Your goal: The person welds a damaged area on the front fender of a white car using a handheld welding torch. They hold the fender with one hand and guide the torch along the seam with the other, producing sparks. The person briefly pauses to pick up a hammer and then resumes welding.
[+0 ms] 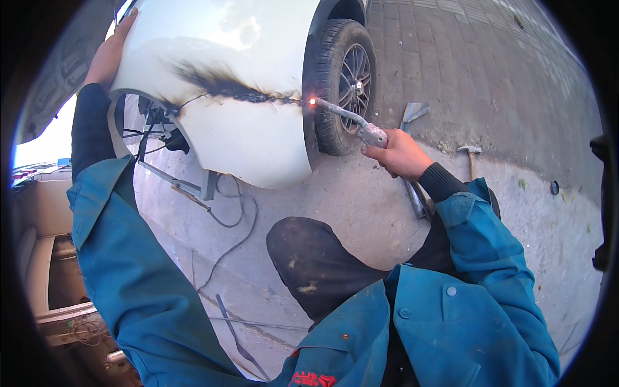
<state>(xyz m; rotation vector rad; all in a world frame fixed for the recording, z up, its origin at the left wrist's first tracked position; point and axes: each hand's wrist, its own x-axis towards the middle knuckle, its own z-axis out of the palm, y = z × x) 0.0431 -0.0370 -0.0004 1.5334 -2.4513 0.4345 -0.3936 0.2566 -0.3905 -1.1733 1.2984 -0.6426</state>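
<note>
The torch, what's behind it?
Behind the torch you can see a wheel's black tyre and its spoked rim. The strip right behind the torch is covered, so I can't see that bit.

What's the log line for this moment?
left hand: on white panel | right hand: grips torch | tip: glowing at scorch end, near wheel

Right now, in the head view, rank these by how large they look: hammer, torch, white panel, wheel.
1. White panel
2. Wheel
3. Torch
4. Hammer, judging only its visible part

The torch may look larger through nearness.
</note>
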